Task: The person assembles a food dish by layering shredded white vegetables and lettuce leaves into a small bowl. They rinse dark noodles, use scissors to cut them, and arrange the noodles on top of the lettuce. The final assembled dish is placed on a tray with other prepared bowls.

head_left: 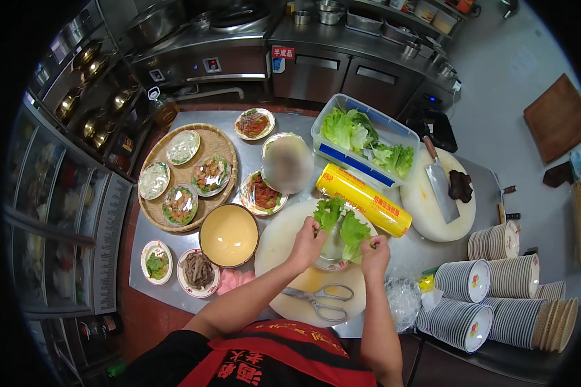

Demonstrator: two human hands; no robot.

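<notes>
Green lettuce leaf (354,236) is pinched at its edge by my right hand (375,255), its fingers closed. My left hand (307,244) is closed at the left edge of a second piece of lettuce (330,211); its fingertips partly hide the grip. Both pieces hang over a white plate (332,263), which rests on a round pale cutting board (279,226). Grey-handled scissors (317,300) lie on the board's near part, between my forearms. Beyond the plate lies a yellow cling film box (364,200).
A clear bin (361,161) holds more lettuce. On another round board (432,221) lies a cleaver (440,184). Stacked plates (455,327) stand at right. To the left are a yellow bowl (229,235), a woven tray (150,205) with wrapped dishes, and shredded grey food (198,269).
</notes>
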